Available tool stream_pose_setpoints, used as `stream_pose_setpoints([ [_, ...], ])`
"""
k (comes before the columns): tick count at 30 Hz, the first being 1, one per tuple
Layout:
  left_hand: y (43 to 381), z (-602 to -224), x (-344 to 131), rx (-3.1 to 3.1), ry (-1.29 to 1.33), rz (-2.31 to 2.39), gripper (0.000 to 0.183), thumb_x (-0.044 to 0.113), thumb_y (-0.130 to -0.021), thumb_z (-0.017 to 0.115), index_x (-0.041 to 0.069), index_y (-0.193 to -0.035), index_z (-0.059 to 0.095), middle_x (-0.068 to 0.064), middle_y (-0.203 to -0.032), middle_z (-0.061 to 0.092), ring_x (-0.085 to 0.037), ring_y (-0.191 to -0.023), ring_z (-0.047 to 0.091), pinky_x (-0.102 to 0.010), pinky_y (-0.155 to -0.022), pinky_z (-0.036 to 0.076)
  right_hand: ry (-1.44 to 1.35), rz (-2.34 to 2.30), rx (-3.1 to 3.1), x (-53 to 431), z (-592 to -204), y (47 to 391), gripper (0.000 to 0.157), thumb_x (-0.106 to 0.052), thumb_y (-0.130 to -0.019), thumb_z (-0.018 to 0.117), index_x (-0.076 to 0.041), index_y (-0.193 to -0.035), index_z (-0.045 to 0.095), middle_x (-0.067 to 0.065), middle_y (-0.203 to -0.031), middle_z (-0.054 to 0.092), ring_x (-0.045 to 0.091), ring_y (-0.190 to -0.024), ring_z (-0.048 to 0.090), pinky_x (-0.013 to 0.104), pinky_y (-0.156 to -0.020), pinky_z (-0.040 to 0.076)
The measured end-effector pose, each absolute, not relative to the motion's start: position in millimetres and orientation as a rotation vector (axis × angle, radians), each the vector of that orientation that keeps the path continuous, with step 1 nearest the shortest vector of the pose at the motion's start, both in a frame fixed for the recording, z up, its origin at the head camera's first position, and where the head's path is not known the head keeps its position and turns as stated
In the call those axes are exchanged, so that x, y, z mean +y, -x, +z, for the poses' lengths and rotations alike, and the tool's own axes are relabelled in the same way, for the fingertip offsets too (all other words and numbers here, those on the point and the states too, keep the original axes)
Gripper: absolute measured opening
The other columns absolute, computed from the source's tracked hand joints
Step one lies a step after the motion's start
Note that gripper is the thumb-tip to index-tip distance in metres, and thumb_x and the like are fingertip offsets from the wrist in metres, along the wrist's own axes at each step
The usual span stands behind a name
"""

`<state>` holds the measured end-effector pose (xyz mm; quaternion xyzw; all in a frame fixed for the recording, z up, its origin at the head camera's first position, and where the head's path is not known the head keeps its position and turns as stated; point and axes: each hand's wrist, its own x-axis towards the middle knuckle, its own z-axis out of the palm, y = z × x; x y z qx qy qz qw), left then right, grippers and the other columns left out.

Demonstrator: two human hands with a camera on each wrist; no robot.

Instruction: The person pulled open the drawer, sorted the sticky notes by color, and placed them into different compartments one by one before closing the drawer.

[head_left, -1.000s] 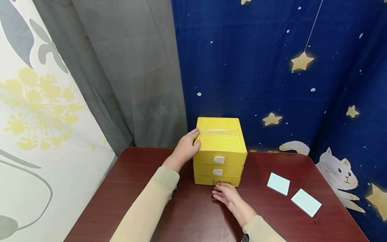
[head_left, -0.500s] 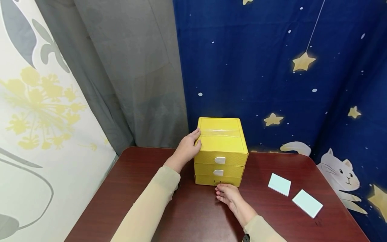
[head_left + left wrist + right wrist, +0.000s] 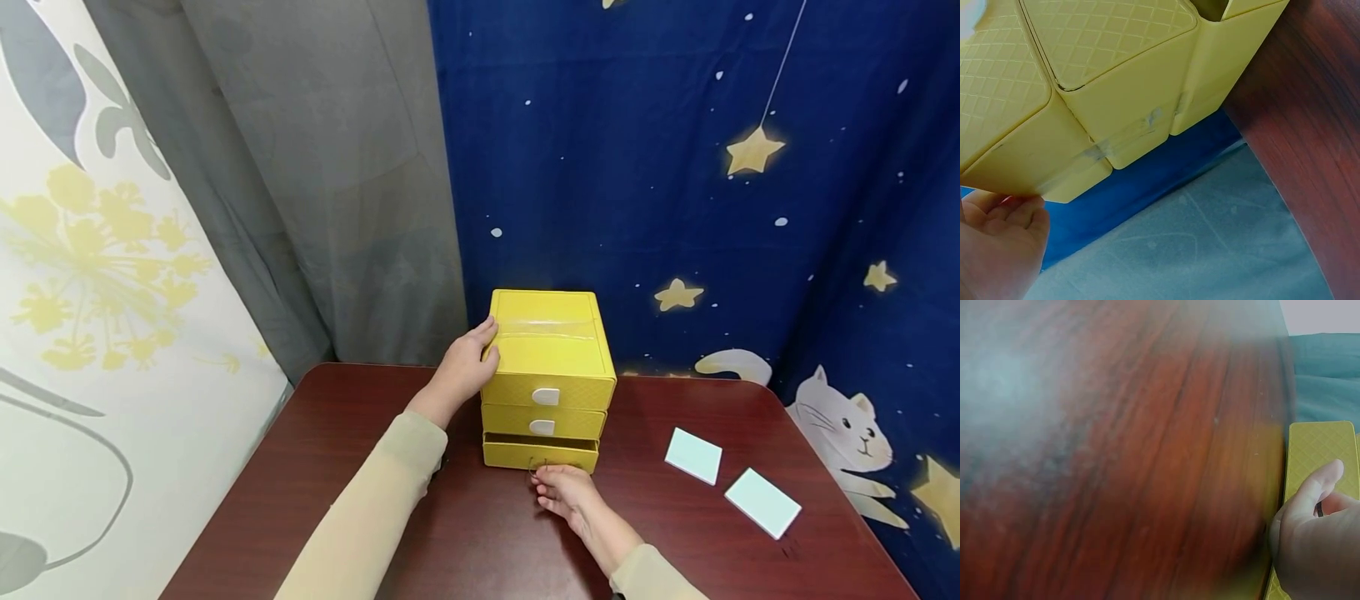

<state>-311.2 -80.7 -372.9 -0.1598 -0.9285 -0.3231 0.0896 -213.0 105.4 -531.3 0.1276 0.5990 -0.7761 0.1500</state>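
A yellow cabinet of three small drawers (image 3: 546, 346) stands near the table's back edge, clear tape across its top. My left hand (image 3: 467, 367) rests against its left side near the top, thumb by the upper edge. The left wrist view shows fingertips of the left hand (image 3: 1007, 231) touching the side wall. The bottom drawer (image 3: 517, 452) is pulled out a little, a dark gap showing above its front. At that drawer my right hand (image 3: 573, 500) pinches a thin dark cord loop (image 3: 532, 467). In the right wrist view, thumb and curled fingers overlap the yellow drawer front (image 3: 1322, 447).
Two pale mint rectangular pads (image 3: 693, 456) lie to the right of the cabinet on the dark red-brown table (image 3: 360, 442). A blue star-patterned curtain (image 3: 637, 167) and a grey curtain (image 3: 322, 167) hang close behind the table.
The bottom drawer has slid out slightly toward me, with my right hand moving back while holding the cord loop. My left hand stays on the cabinet's side.
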Motion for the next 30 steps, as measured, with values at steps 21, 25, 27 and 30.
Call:
stream_pose_setpoints([
  [21,313.8,-377.0,-82.1,-2.733,0.506,-0.969,0.049,0.028,-0.097,0.042,0.011,-0.143,0.04,0.001,-0.152,0.034,-0.015,-0.138,0.034,-0.034,-0.112,0.031,-0.351,-2.139,1.821,113.0,-531.5,195.7,0.014,-0.008,-0.088,0.063,0.002,-0.097,0.064,0.001,-0.08,0.07,0.006,-0.063,0.057,0.021,-0.057,0.052],
  [25,314.2,-377.1,-81.9,-2.728,0.506,-0.965,0.049,0.027,-0.097,0.042,0.01,-0.143,0.04,0.001,-0.152,0.035,-0.013,-0.138,0.034,-0.033,-0.113,0.031,-0.345,-2.112,1.886,113.0,-531.4,193.1,0.019,-0.009,-0.087,0.064,0.005,-0.099,0.064,0.003,-0.082,0.071,0.007,-0.063,0.058,0.022,-0.056,0.053],
  [27,314.4,-377.2,-81.6,-2.727,0.506,-0.965,0.049,0.026,-0.097,0.041,0.01,-0.143,0.04,0.001,-0.152,0.035,-0.013,-0.138,0.034,-0.033,-0.113,0.031,-0.337,-2.091,1.926,112.8,-530.6,192.0,0.02,-0.01,-0.088,0.064,0.006,-0.1,0.064,0.003,-0.081,0.071,0.007,-0.062,0.058,0.022,-0.055,0.053],
  [30,314.7,-377.2,-81.4,-2.729,0.504,-0.97,0.049,0.027,-0.097,0.041,0.01,-0.143,0.04,0.001,-0.152,0.034,-0.013,-0.138,0.033,-0.033,-0.113,0.031,-0.334,-2.066,1.977,112.2,-529.2,190.4,0.017,-0.009,-0.088,0.064,0.005,-0.097,0.064,0.003,-0.08,0.07,0.007,-0.062,0.058,0.022,-0.054,0.053],
])
